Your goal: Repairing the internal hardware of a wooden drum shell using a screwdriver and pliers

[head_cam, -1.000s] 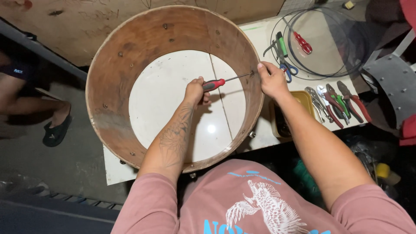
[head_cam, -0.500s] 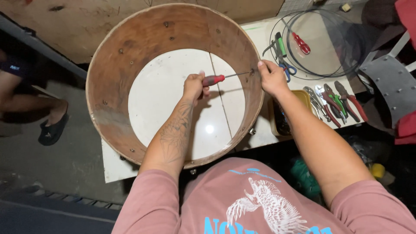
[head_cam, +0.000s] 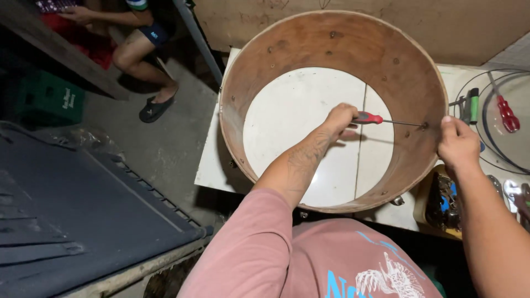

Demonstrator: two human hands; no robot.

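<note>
Red-handled screwdriver (head_cam: 381,119) lies horizontal inside the round brown wooden drum shell (head_cam: 276,60), tip at its right wall. Left hand (head_cam: 338,120) fingers wrap the handle. Right hand (head_cam: 457,144) grips the shell's outer rim, fingers curled.

1. Green plastic crate (head_cam: 48,100), far left, on the floor under a slanting dark beam. Box-shaped, with an open grid side and pale lettering printed across that face.
2. Red plastic crate (head_cam: 83,40), far left corner, behind the green one and largely in shadow; shape only partly visible, no label legible.
3. Flat object with a purple-and-white pattern (head_cam: 54,5), at the top left edge, under the hand of another person sitting there. Cut off by the frame; cannot tell whether it is a package or a screen.
4. No signs in view.
</note>
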